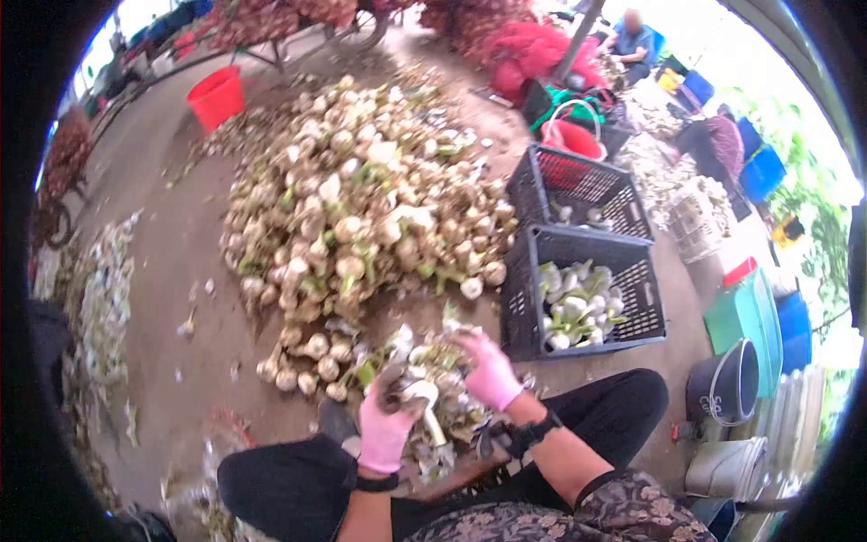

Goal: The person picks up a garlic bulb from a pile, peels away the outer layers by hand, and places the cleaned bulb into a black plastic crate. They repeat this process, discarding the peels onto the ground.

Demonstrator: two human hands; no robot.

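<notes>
My left hand (386,426), in a pink glove with dirty fingertips, is closed round a garlic bulb (421,392). The bulb looks white and peeled, and its pale stem hangs down toward my lap. My right hand (491,372), gloved in pink too, is raised to the right of the bulb, apart from it. Its fingers are spread and nothing shows in them. Under both hands lies a litter of garlic skins and cut leaves (444,361). Beyond them rises a large heap of unpeeled garlic (348,208).
A black crate (582,347) with clean garlic bulbs stands to my right, with a second crate (533,181) behind it. Red bucket (217,101) at far left; dark bucket (722,384) and green tub (754,316) at right. Other people (632,50) sit at the far right.
</notes>
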